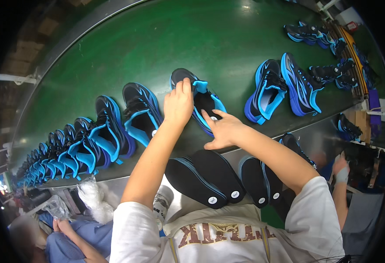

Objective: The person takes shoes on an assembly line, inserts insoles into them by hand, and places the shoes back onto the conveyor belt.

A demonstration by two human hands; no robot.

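Observation:
A black and blue sneaker (pixel 218 104) lies on the green conveyor belt before me, toe pointing away. My left hand (pixel 178 103) is closed on its upper beside the bright blue tongue. With fingers spread and thumb out, my right hand (pixel 224 128) reaches into the heel opening and touches a black insole (pixel 204 101) lying inside. Part of a round white sticker on that insole shows near my fingertips. Close to my body are several black insoles (pixel 216 171) in overlapping stacks, with round white stickers at their heels. Another insole stack (pixel 254 179) sits under my right forearm.
A long row of matching sneakers (pixel 109 127) runs down the belt's left side. To the right stands a pair of sneakers (pixel 269 90), with more beyond. Co-workers' arms show at lower left and right; one hand (pixel 60 225) holds clear plastic (pixel 57 208).

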